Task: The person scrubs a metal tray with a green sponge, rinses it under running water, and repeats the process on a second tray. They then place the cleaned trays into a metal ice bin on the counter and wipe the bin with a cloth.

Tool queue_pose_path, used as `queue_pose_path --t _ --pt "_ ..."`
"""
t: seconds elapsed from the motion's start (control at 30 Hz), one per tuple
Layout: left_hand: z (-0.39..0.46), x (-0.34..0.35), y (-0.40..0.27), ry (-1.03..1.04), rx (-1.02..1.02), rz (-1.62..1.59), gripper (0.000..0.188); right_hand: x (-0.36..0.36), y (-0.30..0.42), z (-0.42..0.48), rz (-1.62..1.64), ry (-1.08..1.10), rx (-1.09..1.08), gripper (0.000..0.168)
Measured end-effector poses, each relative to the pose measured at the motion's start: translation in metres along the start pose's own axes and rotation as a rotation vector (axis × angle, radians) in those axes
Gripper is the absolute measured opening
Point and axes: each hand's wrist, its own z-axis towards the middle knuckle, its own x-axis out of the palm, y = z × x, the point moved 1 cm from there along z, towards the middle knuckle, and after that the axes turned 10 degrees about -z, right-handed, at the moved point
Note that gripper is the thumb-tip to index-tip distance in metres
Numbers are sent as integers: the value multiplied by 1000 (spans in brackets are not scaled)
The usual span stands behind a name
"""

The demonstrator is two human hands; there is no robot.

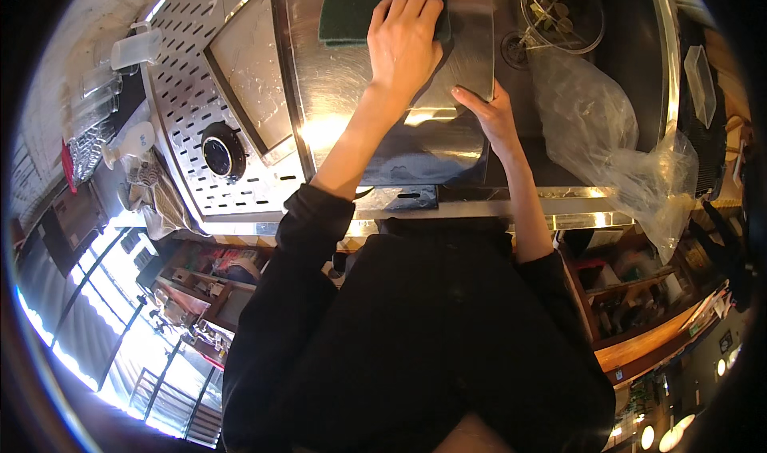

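Observation:
Under the fingers of my left hand [402,39] lies a dark green scouring pad [344,15], flat on a wet, scratched stainless steel sheet [335,87]. The fingers curl over the pad's right end. My right hand [492,112] grips the sheet's right edge, with its thumb on the top face and the other fingers hidden beneath. The sheet spans the sink area in front of me and reflects bright light. To its left, a wet rectangular metal tray or panel [251,63] rests at a slant on the perforated drainboard [186,93].
A round black dial device [220,152] sits on the drainboard. Right of the sheet, the dark sink holds a clear container [575,42] with food scraps, near the drain [514,50]. A clear plastic bag [590,102] hangs over the sink's front rim. Clear jugs [136,50] stand at far left.

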Motion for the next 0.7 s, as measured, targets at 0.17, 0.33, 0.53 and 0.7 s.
queue_pose_path --t 0.17,0.33,0.53,0.7 --pt "-49 -5 -31 68 -108 10 47 2 -6 0 17 -43 7 31" --pt "-9 1 -15 24 -23 -1 44 -1 -1 0 7 11 1 28" --pt "-38 2 -31 34 -54 15 45 1 -3 -1 -9 -28 11 28" --pt "-2 8 -12 -27 29 4 43 -1 0 1 50 14 8 24"
